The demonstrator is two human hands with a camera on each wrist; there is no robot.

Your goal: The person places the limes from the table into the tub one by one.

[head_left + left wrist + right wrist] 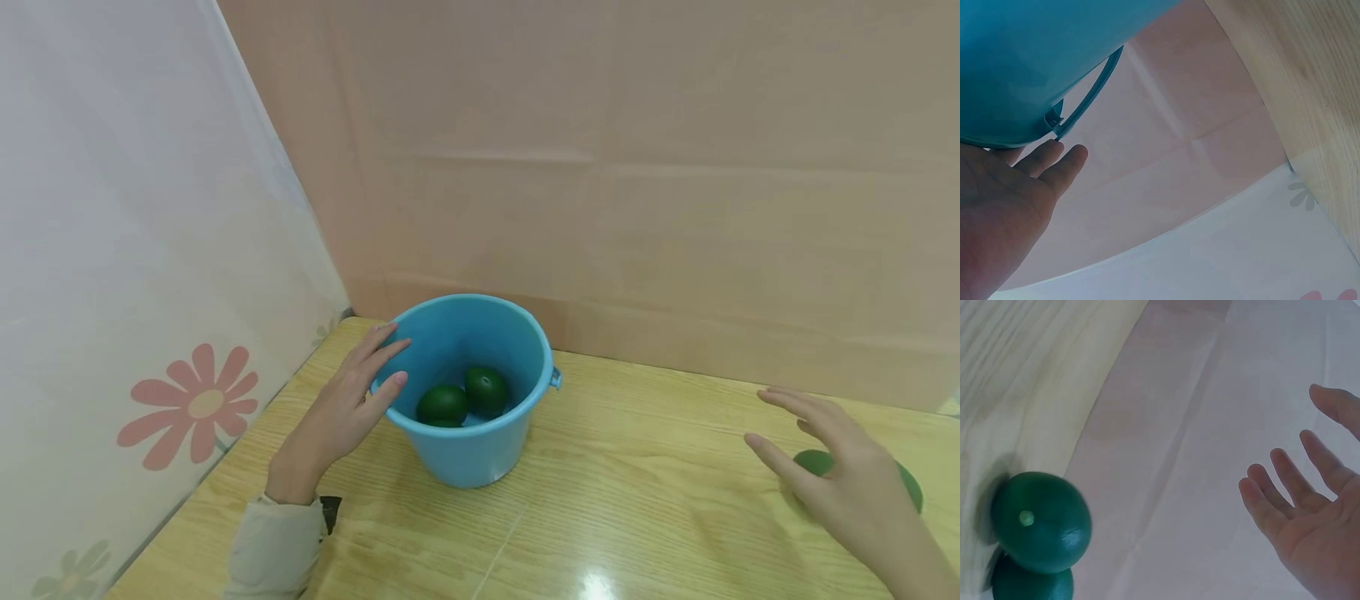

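Note:
A light blue bucket (468,454) stands upright on the table. Inside it lie dark green avocados (442,406), two plainly seen and perhaps part of another beneath. At the bucket's left rim is my left hand (337,408), fingers spread and fairly straight, fingertips at the edge. In the left wrist view those fingertips come up beside the bucket's handle (1094,90); whether they press on it is hard to tell. My right hand (847,475) hovers on the right, fingers loosely extended, holding nothing. Below it sit two more avocados (1041,522), partly hidden by the hand in the head view.
The wood-grain table (637,483) meets a tan cloth backdrop (637,208) behind the bucket. A pale sheet with printed flowers (187,408) borders the left side. Beneath the left sleeve (273,542) a small black piece (330,512) shows.

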